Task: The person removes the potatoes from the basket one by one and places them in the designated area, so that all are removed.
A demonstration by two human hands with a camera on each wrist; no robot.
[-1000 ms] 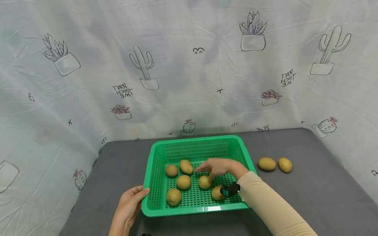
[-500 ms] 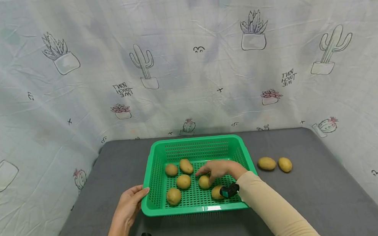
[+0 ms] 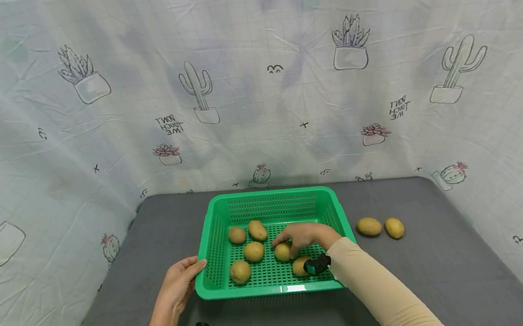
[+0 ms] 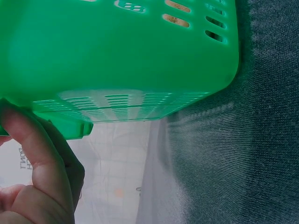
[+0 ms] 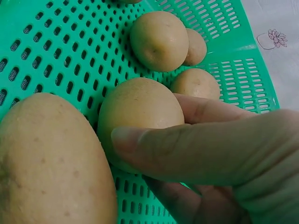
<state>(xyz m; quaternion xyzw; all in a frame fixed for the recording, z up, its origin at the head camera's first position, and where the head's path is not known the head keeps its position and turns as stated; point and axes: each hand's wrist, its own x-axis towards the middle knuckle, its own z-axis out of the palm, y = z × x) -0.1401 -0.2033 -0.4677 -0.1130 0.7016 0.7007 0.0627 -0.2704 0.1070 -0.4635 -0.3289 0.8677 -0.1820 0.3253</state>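
Observation:
A green perforated plastic basket [image 3: 279, 289] stands on the grey cloth, with several potatoes lying spread over its floor. My left hand [image 3: 178, 283] grips the basket's left rim, thumb on top and fingers beneath. Inside the basket, my right hand [image 3: 306, 234] holds a round potato [image 5: 135, 100]; the right wrist view shows the thumb across its near side and fingers around the far side. Close to that hand lies a larger oval potato [image 5: 53, 158], partly covered by the wrist strap in the head view. Another potato [image 3: 254, 252] sits just left of the held one.
Two potatoes [image 3: 368, 226] lie on the grey cloth [image 3: 445, 271] right of the basket. A pale curtain [image 3: 254, 89] printed with potted cacti surrounds the back and sides. Further potatoes [image 3: 241, 272] rest in the basket's left half.
My right hand has lowered slightly and its fingers have closed in around the round potato. The left hand and the basket have stayed in place.

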